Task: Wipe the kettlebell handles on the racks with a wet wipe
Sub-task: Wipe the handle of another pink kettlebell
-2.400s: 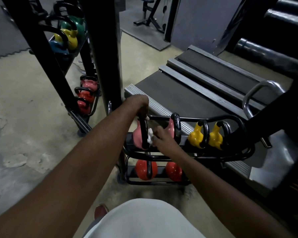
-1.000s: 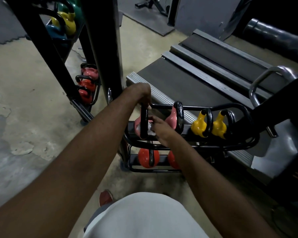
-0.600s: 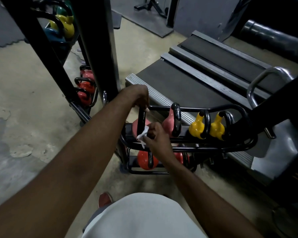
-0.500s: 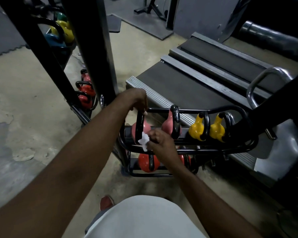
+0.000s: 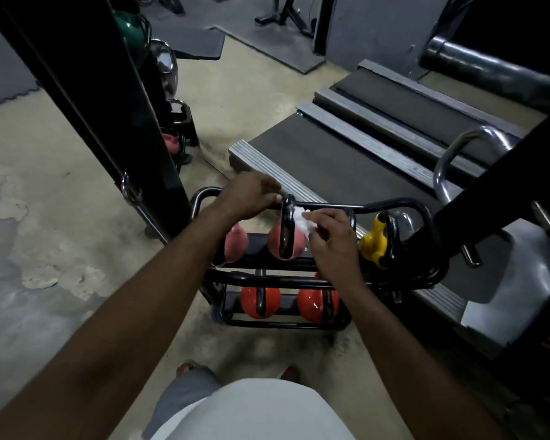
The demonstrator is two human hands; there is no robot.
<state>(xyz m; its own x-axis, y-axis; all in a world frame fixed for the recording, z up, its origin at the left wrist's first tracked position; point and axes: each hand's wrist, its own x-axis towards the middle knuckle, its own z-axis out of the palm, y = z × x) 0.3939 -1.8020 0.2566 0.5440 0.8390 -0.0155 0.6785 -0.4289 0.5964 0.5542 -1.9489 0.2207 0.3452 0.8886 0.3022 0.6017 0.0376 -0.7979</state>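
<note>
A low black two-tier rack [image 5: 394, 204] stands on the floor in front of me. Its top tier holds two pink kettlebells [image 5: 235, 246] and a yellow kettlebell [image 5: 373, 246]. Two orange kettlebells [image 5: 251, 301] sit on the bottom tier. My left hand [image 5: 251, 195] holds the top of the black handle [image 5: 285, 233] of the second pink kettlebell [image 5: 294, 249]. My right hand [image 5: 331, 242] pinches a crumpled white wet wipe [image 5: 302, 221] and presses it against the right side of that handle, near its top.
A treadmill deck [image 5: 346, 160] lies right behind the rack, and its chrome rail [image 5: 458, 147] rises at the right. A thick black post [image 5: 108, 100] stands to the left; behind it, another rack holds a pink kettlebell [image 5: 170, 142] and a green kettlebell [image 5: 129, 30].
Both hands have moved right, from the first pink kettlebell's handle to the second one's. The wipe has come up from low on the handle to near its top.
</note>
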